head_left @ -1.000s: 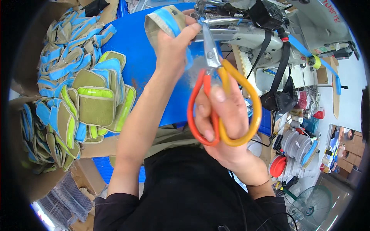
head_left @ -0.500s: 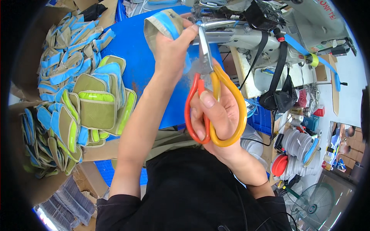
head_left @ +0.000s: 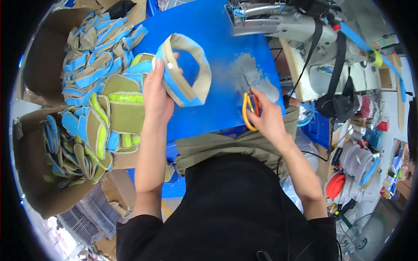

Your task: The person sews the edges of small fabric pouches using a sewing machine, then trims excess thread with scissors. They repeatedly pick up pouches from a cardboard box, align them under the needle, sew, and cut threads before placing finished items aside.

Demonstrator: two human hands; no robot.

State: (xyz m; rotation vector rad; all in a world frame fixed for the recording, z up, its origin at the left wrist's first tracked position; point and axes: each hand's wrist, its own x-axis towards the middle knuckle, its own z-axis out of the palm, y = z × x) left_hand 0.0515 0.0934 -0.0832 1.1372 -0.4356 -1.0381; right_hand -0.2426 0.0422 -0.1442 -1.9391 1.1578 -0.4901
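Note:
My left hand (head_left: 157, 95) grips a fabric band (head_left: 176, 85), sewn into a closed loop with beige and blue stripes. A small white spot shows on it near my fingers. The band is held up over the left half of the blue table (head_left: 222, 115). At the table's right side, my right hand (head_left: 270, 119) is closed on scissors (head_left: 246, 114) with one yellow and one red handle. Their blades point away from me over a worn grey patch, low above the tabletop or touching it; I cannot tell which.
At the left, a heap of similar beige-and-blue bands (head_left: 93, 61) lies beyond stacked olive, blue and lime fabric pads (head_left: 124, 114) and a cardboard box (head_left: 32, 141). A sewing machine (head_left: 300, 32) with hanging black straps stands at the far right. A fan (head_left: 363, 237) is at lower right.
The scissors have moved away from the band, down and to the right toward the tabletop. My left hand has drawn the band away from the sewing machine, to the left and nearer.

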